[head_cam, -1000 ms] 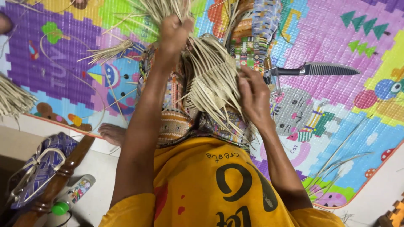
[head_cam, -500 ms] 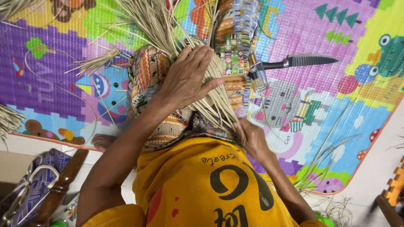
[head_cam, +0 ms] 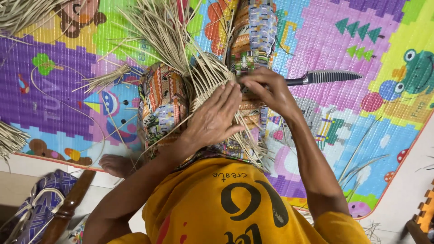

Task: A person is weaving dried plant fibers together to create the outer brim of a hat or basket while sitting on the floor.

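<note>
A half-made weave of pale straw strips [head_cam: 205, 86] lies on my lap, over legs covered in patterned cloth [head_cam: 162, 108]. Loose strips [head_cam: 158, 31] fan out from its far side. My left hand [head_cam: 214, 118] lies flat on the weave with fingers stretched out, pressing it down; the thumb is hidden. My right hand [head_cam: 266, 90] is just beyond the left fingertips, pinching strips at the weave's far edge. My yellow shirt [head_cam: 235, 208] fills the bottom of the view.
A dark-handled knife [head_cam: 323, 77] lies on the colourful foam play mat [head_cam: 384, 45], right of my right hand. Straw bundles lie at the left edge [head_cam: 9, 140] and top left [head_cam: 22, 13]. A bare foot [head_cam: 116, 165], a purple bag [head_cam: 31, 212] and a wooden leg [head_cam: 68, 208] sit bottom left.
My left hand came down from holding the strips up high and now rests flat on the weave. My right hand moved from the near side up to the weave's far edge.
</note>
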